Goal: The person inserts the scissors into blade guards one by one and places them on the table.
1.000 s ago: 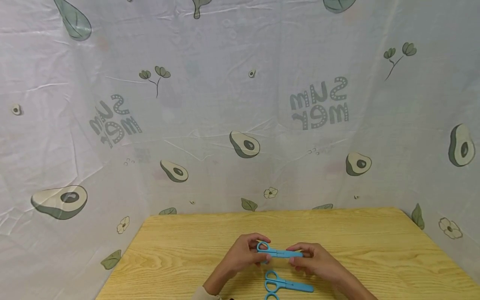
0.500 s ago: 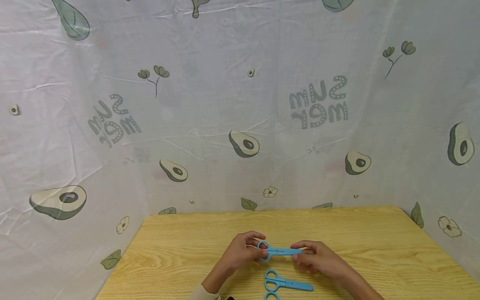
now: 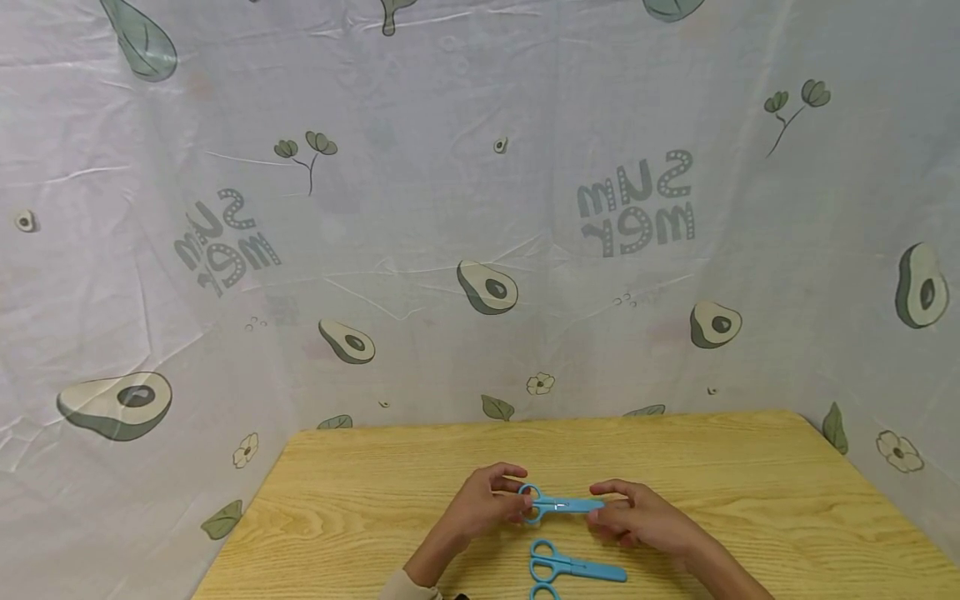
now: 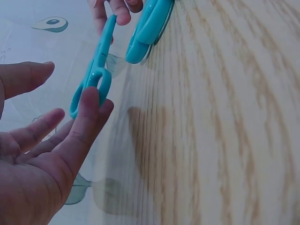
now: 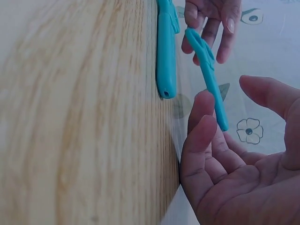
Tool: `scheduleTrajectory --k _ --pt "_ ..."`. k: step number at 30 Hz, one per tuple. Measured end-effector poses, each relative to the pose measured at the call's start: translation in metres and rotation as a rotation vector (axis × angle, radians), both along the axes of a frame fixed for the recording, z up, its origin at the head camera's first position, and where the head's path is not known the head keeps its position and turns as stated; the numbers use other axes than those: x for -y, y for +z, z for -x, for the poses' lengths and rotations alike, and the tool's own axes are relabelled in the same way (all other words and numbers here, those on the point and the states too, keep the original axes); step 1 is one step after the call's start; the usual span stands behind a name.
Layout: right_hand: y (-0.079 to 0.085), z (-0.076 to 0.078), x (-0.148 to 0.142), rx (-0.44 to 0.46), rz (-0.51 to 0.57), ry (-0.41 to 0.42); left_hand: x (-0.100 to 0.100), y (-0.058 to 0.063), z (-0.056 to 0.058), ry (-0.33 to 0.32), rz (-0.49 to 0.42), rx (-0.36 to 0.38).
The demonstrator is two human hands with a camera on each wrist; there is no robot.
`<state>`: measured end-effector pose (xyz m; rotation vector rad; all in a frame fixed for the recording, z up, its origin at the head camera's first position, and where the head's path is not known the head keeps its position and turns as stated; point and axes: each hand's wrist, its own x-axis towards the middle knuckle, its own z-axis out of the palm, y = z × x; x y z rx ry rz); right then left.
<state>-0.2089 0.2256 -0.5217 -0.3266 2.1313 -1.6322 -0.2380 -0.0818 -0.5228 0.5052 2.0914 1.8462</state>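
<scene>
Blue scissors (image 3: 562,505), their blades covered in matching blue, are held level above the table between both hands. My left hand (image 3: 482,500) pinches the ring handles, with another finger spread apart from them. At the other end, my right hand (image 3: 637,512) holds the covered tip lightly at the fingertips, with one finger standing clear of it. In the right wrist view the tip of the scissors (image 5: 213,89) passes behind the fingertips. A second blue pair of scissors (image 3: 585,570) lies just nearer on the table. A handle ring of another blue pair (image 3: 543,592) shows at the bottom edge.
The wood-grain table (image 3: 360,508) stretches behind and beside the hands. A pale curtain (image 3: 420,208) printed with avocados hangs around its back and sides.
The upper fingers of both hands have spread away from the scissors, and the right hand has shifted slightly right. The scissors stay nearly in place. The pair on the table has not moved.
</scene>
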Motion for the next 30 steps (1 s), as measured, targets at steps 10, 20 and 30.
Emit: scheduleTrajectory --k 10,20,30 --pt "0.003 -0.001 -0.003 0.037 0.03 0.021 0.0 -0.002 -0.001 0.008 0.002 0.011" --pt "0.011 -0.002 -0.008 0.102 0.06 0.052 0.003 -0.001 0.0 -0.013 0.074 -0.023" --pt "0.009 -0.003 -0.019 0.11 0.089 0.132 0.007 -0.001 0.002 -0.046 0.154 -0.094"
